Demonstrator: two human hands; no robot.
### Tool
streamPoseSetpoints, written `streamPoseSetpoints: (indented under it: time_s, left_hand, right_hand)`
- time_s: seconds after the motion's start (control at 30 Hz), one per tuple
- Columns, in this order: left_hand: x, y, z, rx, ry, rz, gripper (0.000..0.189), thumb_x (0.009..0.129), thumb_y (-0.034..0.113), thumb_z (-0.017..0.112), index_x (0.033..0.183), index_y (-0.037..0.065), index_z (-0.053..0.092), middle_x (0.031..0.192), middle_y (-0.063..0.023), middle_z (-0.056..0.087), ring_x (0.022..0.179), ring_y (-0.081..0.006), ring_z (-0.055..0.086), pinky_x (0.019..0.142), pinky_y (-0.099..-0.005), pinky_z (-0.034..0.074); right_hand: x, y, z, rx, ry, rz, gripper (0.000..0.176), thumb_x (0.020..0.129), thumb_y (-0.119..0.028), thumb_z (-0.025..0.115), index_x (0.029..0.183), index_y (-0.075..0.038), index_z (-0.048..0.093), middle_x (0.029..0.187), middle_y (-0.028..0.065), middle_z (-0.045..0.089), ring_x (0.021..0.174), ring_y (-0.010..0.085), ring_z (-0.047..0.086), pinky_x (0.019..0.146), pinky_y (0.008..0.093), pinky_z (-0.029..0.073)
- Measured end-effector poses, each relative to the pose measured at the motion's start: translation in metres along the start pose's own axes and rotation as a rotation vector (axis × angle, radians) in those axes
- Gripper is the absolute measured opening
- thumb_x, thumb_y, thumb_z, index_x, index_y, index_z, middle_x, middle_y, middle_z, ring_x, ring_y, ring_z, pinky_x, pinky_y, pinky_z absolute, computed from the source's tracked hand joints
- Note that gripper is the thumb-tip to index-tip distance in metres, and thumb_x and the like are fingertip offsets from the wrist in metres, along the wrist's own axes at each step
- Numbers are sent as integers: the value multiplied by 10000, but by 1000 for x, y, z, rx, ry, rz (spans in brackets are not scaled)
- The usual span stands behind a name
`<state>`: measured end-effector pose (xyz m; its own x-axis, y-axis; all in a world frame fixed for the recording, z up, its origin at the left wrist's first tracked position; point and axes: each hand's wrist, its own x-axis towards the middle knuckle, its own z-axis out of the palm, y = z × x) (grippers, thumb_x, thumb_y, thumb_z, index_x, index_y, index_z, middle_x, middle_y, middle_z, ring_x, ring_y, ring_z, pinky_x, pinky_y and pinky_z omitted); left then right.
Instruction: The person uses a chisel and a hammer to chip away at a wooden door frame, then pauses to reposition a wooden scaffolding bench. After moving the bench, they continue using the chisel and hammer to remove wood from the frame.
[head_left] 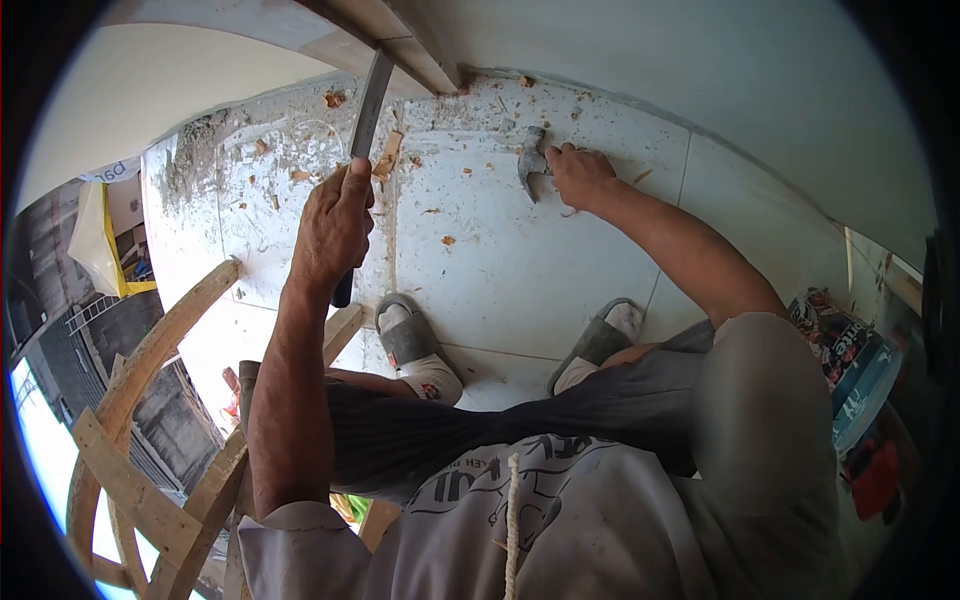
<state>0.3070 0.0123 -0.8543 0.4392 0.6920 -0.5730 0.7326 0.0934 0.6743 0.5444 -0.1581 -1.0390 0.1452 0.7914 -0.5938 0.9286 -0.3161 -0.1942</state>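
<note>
My left hand is wrapped round the dark handle of a chisel with a long flat metal blade. The blade points away from me, and its tip meets the lower part of a wooden frame at the wall. My right hand grips a claw hammer near its head, low over the tiled floor. Most of the hammer's handle is hidden by the hand. Between the two hands lie a flat wood offcut and scattered wood chips.
My sandalled feet stand on the white tiles. A wooden trestle or ladder-like structure rises at the left, beside an open drop to the outside. At the right stands a light blue tub with a printed bag.
</note>
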Motion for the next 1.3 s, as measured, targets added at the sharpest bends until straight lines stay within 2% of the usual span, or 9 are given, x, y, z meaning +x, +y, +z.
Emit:
streamPoseSetpoints:
  time_s: [0.27,0.47,0.57,0.73,0.8,0.9,0.97,1.1,1.3]
  left_hand:
    - [0,1,3,-59,-18,-1,441,1008,471,384,752,115,435,513,63,358,375,-32,322,332,-220,298]
    - [-4,7,1,-68,-41,-31,440,1006,467,390,748,114,440,511,62,359,369,-32,322,322,-223,306]
    - [-6,10,1,-55,-36,-38,444,1004,470,392,755,108,451,510,62,357,368,-32,320,322,-222,303]
    - [-6,11,2,-57,-28,-54,450,1001,468,388,761,95,463,516,64,352,368,-32,310,326,-224,303]
    - [-7,13,1,-54,-42,-53,449,1002,465,384,764,93,462,521,65,351,376,-34,310,330,-227,306]
    - [-7,11,3,-43,-22,-51,458,1001,471,378,756,92,459,525,65,347,387,-38,313,335,-234,305]
    - [-7,11,6,-49,-12,-48,463,998,475,380,754,90,459,523,64,345,387,-42,312,338,-237,309]
    - [-13,15,10,-59,2,-48,462,997,476,386,755,89,459,522,56,355,384,-49,319,341,-243,314]
    - [-12,19,10,-89,-31,-61,457,995,480,388,754,97,447,525,50,364,384,-54,337,348,-244,327]
  right_hand:
    - [-2,7,-3,64,13,-17,399,818,-104,563,1210,-44,531,1117,189,598,1012,340,635,884,416,511]
    - [-14,7,-6,253,53,-32,501,732,-155,565,1220,-43,545,995,206,661,1018,338,629,894,402,502]
    - [-22,-2,-25,347,-87,-50,422,724,-174,561,1127,-54,600,952,198,667,956,338,641,851,411,504]
    - [-63,-46,-90,408,-373,-317,253,720,-158,598,932,-25,632,851,192,662,857,341,643,754,448,484]
    - [-91,-64,-100,476,-329,-618,239,778,-173,633,969,-35,594,783,161,634,726,328,628,684,438,471]
    - [-122,-100,-108,548,-447,-758,268,806,-178,636,1013,-17,577,798,187,634,778,340,646,720,446,486]
    - [-137,-124,-107,343,-398,-860,274,807,-133,619,1015,31,548,743,214,635,748,360,667,695,447,521]
    - [-159,-153,-116,444,-153,-978,245,774,-51,583,980,75,541,614,204,623,584,367,664,561,441,542]
    - [-144,-185,-105,383,-303,-893,241,772,-20,544,987,89,554,708,231,645,676,369,680,618,452,551]
